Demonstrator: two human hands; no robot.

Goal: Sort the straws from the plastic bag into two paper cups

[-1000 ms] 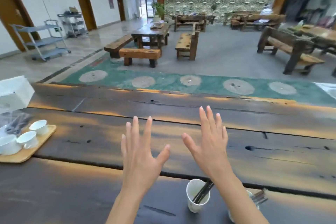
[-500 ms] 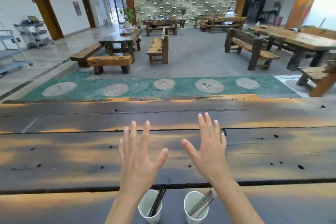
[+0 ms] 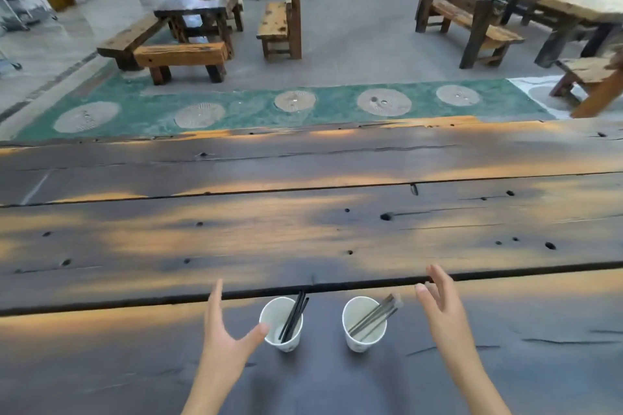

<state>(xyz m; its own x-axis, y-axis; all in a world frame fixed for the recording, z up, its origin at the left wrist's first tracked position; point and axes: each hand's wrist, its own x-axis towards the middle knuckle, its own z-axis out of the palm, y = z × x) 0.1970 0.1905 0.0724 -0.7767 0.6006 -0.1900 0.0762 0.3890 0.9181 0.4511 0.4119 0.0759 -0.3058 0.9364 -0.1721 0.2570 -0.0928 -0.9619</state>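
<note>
- Your left hand (image 3: 225,337) is spread wide, fingers straight, holding nothing; its thumb lies at the near rim of the left paper cup (image 3: 282,325), touching or just short of it, I cannot tell which.
- Your right hand (image 3: 444,307) is also spread and empty, well apart from the right paper cup (image 3: 363,323).
- The black straws (image 3: 294,315) lean in the left cup; the grey straws (image 3: 375,313) lean in the right cup, tips over the rim.
- No plastic bag shows here, so the sorting looks done or nearly so.
- The risk: both cups are light and top-heavy with leaning straws. A careless sweep of your left thumb could tip that cup and scatter straws across the wooden table (image 3: 303,236).
- Brush the grey tips and the right cup may roll too, mixing the two sorts.
</note>
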